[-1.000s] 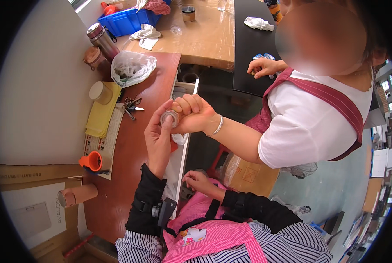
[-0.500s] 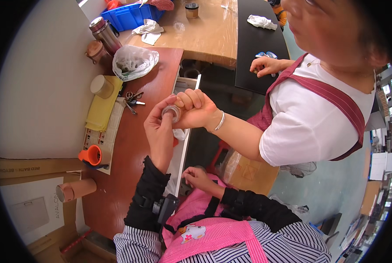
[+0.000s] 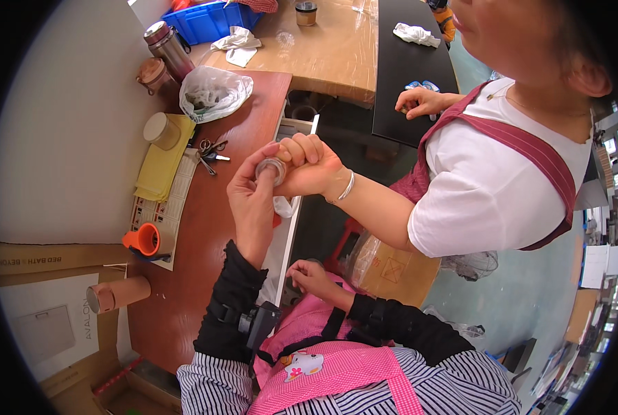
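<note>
My left hand (image 3: 252, 207) is raised over the edge of the desk, closed on a small round clear ring-shaped thing (image 3: 271, 168), its exact kind not clear. A co-worker's hand (image 3: 309, 164), wearing a silver bangle (image 3: 347, 187), meets my fingers at the same ring, its own fingers curled. My right hand (image 3: 317, 282) rests low in front of my pink apron (image 3: 336, 356), beside the pulled-out white drawer (image 3: 294, 225). Its fingers are loosely bent and apart, with nothing seen in them.
Keys (image 3: 210, 153), an orange cup-shaped holder (image 3: 143, 240), a pink tumbler (image 3: 118, 294), a yellow cloth (image 3: 158, 166) and a plastic bag (image 3: 215, 97) lie on the reddish desk (image 3: 191, 304). A blue bin (image 3: 212, 23) stands beyond. The co-worker (image 3: 482, 180) stands at right near a carton (image 3: 392, 266).
Both hands stay at the clear ring with hardly any movement. The co-worker's head has shifted slightly up and right in view. My right hand has kept its place.
</note>
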`<state>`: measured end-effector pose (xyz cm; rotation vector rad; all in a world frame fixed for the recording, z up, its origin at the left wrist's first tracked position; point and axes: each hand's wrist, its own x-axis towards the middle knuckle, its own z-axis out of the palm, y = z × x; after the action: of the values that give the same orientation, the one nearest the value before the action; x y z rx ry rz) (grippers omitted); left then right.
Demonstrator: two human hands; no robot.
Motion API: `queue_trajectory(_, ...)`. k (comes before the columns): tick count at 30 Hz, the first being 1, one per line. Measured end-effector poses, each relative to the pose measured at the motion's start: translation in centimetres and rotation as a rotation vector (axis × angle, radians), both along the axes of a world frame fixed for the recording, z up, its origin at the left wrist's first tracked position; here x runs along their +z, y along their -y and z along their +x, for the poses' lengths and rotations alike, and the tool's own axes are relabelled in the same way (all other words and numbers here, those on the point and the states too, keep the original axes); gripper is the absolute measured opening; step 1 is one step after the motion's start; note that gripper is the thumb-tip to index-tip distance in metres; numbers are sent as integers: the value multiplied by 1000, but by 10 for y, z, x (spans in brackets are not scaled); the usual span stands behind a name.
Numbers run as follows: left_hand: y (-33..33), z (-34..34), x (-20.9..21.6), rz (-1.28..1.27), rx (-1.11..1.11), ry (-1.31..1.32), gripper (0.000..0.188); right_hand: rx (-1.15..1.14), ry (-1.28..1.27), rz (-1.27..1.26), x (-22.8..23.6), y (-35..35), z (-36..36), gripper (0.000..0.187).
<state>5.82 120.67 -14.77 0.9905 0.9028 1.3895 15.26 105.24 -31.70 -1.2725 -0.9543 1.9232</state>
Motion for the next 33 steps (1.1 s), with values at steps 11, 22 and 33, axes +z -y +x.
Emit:
queue_trajectory(11, 4, -13, 1, -30, -146, 139, 31, -3, 17, -7, 3, -2, 0, 16)
queue_trajectory(22, 0, -4, -6, -57, 25, -14, 26, 16, 13, -9, 6, -4, -1, 16)
queue_trajectory(33, -1, -3, -6, -39, 50, -12, 25, 18, 16, -14, 12, -5, 0, 16)
